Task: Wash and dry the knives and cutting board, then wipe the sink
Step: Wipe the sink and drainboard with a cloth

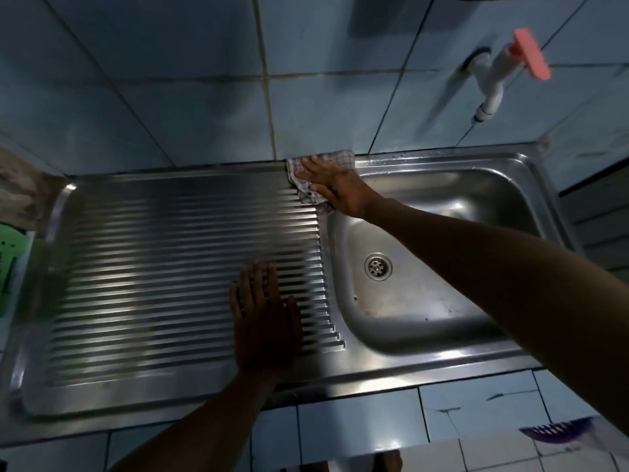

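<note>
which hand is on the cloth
The right hand, flat on the checked cloth at the back rim of the steel sink. The left hand lies bare on the ribbed drainboard.

The stainless steel sink (442,301) has a ribbed drainboard on its left and a basin with a round drain at right. A checked cloth (308,195) lies crumpled at its back edge.

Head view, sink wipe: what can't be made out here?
- Checked cloth: largely under the right hand.
- Green object: cut off by the left edge, blurred.
- Drainboard ribs under the left hand: hidden.
- Knives, cutting board: not in view.
</note>
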